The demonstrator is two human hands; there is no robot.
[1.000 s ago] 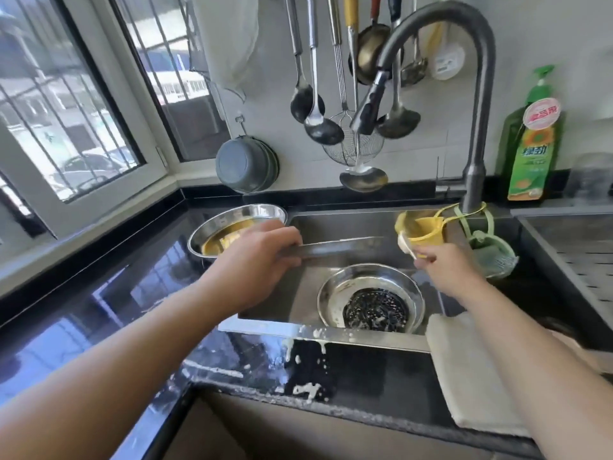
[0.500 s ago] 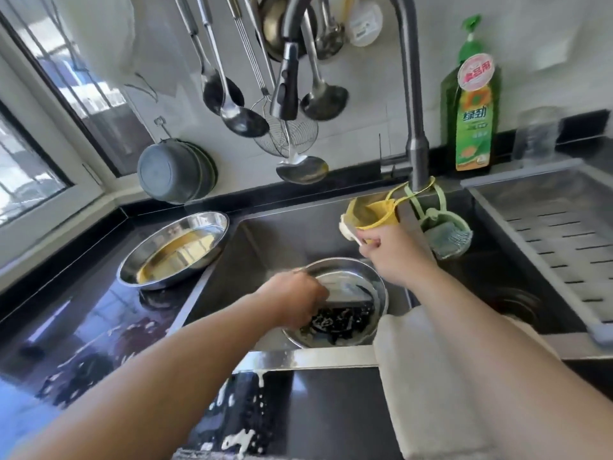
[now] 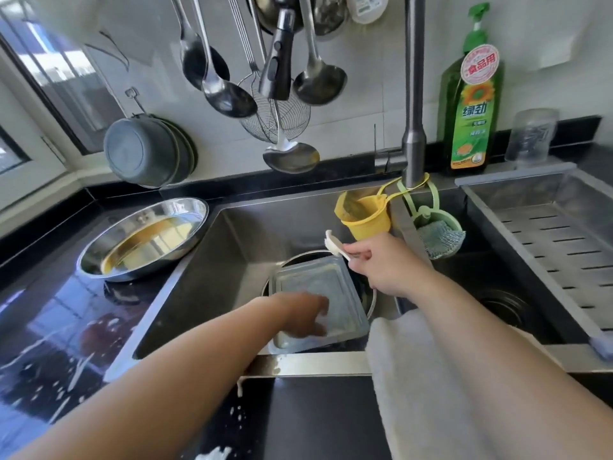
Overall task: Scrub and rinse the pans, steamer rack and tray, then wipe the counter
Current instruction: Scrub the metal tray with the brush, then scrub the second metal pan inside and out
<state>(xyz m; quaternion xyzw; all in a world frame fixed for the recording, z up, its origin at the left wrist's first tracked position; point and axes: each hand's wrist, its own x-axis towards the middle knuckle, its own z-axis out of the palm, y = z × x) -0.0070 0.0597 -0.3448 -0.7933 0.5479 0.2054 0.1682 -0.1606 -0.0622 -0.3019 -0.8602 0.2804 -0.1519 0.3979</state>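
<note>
Rectangular tray [image 3: 326,293] lies atop a round pan [image 3: 366,298] in the sink [image 3: 238,260], long axis running away from the person; left hand [image 3: 298,313] rests on its near edge, grip unclear from blur, right hand [image 3: 381,263] pinches a white brush [image 3: 335,246] just above its far corner.

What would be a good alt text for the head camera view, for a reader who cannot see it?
Over a steel sink, the left hand rests on a square tray lying on a round pan, while the right hand pinches a white brush handle. A second pan with yellowish residue sits on the black counter, left of the sink.
</note>
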